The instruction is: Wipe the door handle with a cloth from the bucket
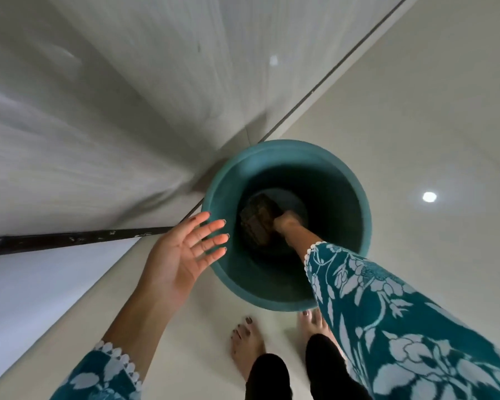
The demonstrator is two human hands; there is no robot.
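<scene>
A teal bucket (228, 183) stands on the floor right in front of my feet, beside the foot of a pale door. At its bottom lies a dark brownish cloth (254, 223). My right hand (285, 222) reaches deep into the bucket and its fingers are closed on the cloth's right edge. My left hand (185, 252) hovers open, palm up and fingers spread, just outside the bucket's left rim. No door handle is in view.
The pale door or wall panel (113, 111) fills the left and top, with a dark threshold strip (70, 239) along its base. Glossy light floor tiles (416, 125) spread to the right. My bare feet (247, 347) stand just behind the bucket.
</scene>
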